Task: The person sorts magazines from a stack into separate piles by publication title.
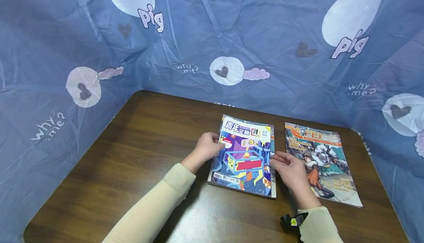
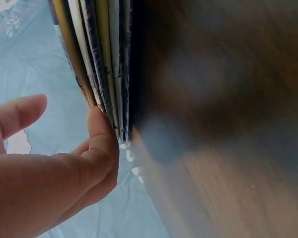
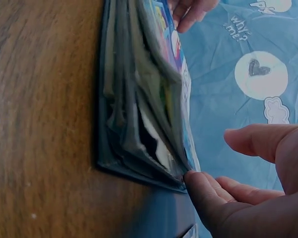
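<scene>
A stack of several magazines (image 1: 243, 167) lies on the table between both hands, topped by a colourful cover with purple and blue artwork. At the stack's left edge, my left hand (image 1: 208, 146) touches the magazines with its fingertips. In the left wrist view the left hand (image 2: 64, 178) has its fingers against the layered spines (image 2: 97, 54), thumb held apart. Opposite it, my right hand (image 1: 293, 171) rests its fingertips at the right edge. The right wrist view has the right hand (image 3: 253, 198) touching the page edges (image 3: 126, 99) near a corner, where some pages gape; its thumb is raised.
Right of the stack lies a single magazine (image 1: 326, 165) with an orange title and a fantasy picture, partly behind the right hand. The brown wooden table (image 1: 132, 154) backs onto blue printed cloth (image 1: 185, 33). A black device (image 1: 293, 221) sits on the right wrist.
</scene>
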A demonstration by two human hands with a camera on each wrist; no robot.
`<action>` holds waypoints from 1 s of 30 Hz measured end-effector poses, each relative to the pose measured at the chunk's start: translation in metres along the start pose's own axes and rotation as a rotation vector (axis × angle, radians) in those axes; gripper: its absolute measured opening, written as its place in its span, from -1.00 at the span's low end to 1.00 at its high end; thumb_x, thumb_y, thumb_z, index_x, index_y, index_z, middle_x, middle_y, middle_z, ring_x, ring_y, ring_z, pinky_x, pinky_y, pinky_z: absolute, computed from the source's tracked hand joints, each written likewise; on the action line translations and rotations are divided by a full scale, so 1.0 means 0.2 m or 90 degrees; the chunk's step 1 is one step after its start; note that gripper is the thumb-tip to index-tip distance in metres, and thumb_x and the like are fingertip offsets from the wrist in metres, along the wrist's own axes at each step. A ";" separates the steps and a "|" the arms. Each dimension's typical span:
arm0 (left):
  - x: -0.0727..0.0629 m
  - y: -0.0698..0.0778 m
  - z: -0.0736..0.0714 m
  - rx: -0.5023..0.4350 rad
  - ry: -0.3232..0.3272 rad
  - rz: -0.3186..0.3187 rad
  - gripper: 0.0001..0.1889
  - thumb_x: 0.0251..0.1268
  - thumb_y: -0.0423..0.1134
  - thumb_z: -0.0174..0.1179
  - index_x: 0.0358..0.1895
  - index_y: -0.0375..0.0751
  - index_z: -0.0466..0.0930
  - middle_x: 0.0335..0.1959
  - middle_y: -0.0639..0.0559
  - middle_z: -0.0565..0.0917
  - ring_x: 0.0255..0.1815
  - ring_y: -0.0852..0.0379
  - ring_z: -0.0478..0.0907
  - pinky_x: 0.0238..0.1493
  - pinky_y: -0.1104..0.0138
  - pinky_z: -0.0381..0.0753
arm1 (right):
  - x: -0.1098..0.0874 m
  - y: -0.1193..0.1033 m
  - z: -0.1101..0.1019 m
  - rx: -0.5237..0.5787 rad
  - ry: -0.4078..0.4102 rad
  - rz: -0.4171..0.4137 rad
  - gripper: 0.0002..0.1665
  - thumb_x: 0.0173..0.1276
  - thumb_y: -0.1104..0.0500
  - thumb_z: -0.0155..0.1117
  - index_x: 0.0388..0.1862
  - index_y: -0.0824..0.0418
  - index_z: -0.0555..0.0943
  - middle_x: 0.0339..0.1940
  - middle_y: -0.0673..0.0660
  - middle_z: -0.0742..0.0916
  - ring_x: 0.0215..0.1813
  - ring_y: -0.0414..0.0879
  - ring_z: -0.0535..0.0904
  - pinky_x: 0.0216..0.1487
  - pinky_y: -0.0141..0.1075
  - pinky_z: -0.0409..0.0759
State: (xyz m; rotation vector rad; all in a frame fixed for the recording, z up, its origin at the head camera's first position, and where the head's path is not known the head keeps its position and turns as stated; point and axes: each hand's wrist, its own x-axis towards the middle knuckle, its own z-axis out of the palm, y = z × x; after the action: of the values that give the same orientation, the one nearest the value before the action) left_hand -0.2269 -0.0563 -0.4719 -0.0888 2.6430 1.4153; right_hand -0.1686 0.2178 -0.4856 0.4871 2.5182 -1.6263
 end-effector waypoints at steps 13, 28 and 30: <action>0.00 0.01 0.01 -0.021 -0.001 -0.006 -0.55 0.17 -0.31 0.44 0.06 -0.54 0.60 -0.20 -0.18 0.65 -0.11 -0.05 0.58 0.04 0.11 0.62 | -0.01 -0.01 0.01 -0.003 -0.005 0.005 -0.33 0.42 0.14 0.37 0.41 0.38 0.44 0.25 0.34 0.63 0.26 0.15 0.58 0.22 -0.03 0.55; 0.01 -0.01 0.00 -0.236 -0.055 -0.049 -0.56 0.20 -0.42 0.36 0.11 -0.61 0.55 -0.15 -0.24 0.65 -0.24 0.00 0.63 -0.18 0.22 0.71 | 0.00 0.00 0.02 -0.005 0.000 0.010 -0.33 0.42 0.14 0.37 0.42 0.36 0.44 0.25 0.32 0.64 0.25 0.15 0.59 0.22 -0.03 0.56; 0.00 0.00 0.00 -0.256 -0.082 -0.072 -0.56 0.22 -0.43 0.35 0.13 -0.61 0.53 -0.13 -0.25 0.64 -0.26 -0.01 0.64 -0.21 0.22 0.72 | 0.00 0.00 0.02 -0.005 0.001 0.015 -0.33 0.42 0.14 0.37 0.43 0.35 0.44 0.26 0.32 0.63 0.25 0.15 0.59 0.22 -0.03 0.56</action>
State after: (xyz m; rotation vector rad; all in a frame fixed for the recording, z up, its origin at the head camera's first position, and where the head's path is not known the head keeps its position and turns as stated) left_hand -0.2275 -0.0564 -0.4720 -0.1797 2.1812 1.8220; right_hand -0.1684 0.2137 -0.4867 0.5162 2.5096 -1.6076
